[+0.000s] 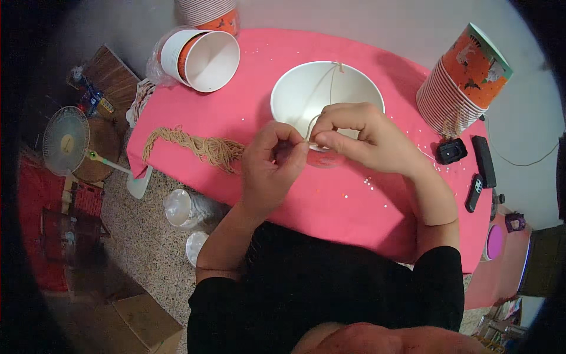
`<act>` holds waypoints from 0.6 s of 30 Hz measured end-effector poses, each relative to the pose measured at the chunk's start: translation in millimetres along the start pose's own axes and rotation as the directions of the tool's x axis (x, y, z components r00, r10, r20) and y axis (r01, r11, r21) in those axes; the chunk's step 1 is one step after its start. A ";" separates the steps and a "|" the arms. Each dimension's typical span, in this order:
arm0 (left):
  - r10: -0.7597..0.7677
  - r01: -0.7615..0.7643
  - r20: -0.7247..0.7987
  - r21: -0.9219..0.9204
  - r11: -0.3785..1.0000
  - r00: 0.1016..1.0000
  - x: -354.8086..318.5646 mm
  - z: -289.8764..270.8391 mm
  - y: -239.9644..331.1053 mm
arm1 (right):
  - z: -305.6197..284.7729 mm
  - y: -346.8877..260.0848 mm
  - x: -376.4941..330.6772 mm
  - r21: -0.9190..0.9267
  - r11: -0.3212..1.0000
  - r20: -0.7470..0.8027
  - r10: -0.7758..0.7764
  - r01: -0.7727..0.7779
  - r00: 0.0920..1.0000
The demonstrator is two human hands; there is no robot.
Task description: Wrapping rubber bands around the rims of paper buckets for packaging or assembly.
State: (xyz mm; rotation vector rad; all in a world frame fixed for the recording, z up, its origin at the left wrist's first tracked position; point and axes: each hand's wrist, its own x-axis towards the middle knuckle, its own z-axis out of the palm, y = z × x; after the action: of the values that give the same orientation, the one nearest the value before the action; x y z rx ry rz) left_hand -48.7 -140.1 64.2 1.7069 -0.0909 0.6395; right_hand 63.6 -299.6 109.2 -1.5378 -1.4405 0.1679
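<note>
A thin tan string (314, 121) is pinched between the pressed-together fingertips of the left hand (272, 162) and those of the right hand (359, 137), the two pinches almost touching at the near rim of a white paper bowl (306, 88). From the pinch the string is led up and across the open bowl to its far rim, where it appears to pass through the wall; the end itself is too small to be made out. The step in hand is judged to be the threading or knotting of the string at the near rim, and a small, steady pull with both pinches kept closed is likely to be called for, so that the light bowl is not tipped. Left of the grip, a bundle of tan strings (197, 144) is laid on the pink tablecloth (306, 194), near the table's left edge. Beyond the grip to the left a tipped stack of cups (203, 59) is seen; to the right a leaning orange cup stack (466, 79) and dark remotes (480, 171) are set well apart. Bare cloth is left just below the hands.
</note>
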 end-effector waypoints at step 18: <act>-0.005 0.006 0.038 -0.001 1.000 0.999 -0.6 0.2 -0.3 | -1.3 -1.0 0.9 0.077 0.990 0.021 0.116 -0.117 0.993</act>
State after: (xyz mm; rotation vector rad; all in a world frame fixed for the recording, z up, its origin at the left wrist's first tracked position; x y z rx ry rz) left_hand -49.0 -140.3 63.7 1.7182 -0.1129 0.6034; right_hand 64.1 -299.8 111.0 -1.5597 -1.3419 0.3042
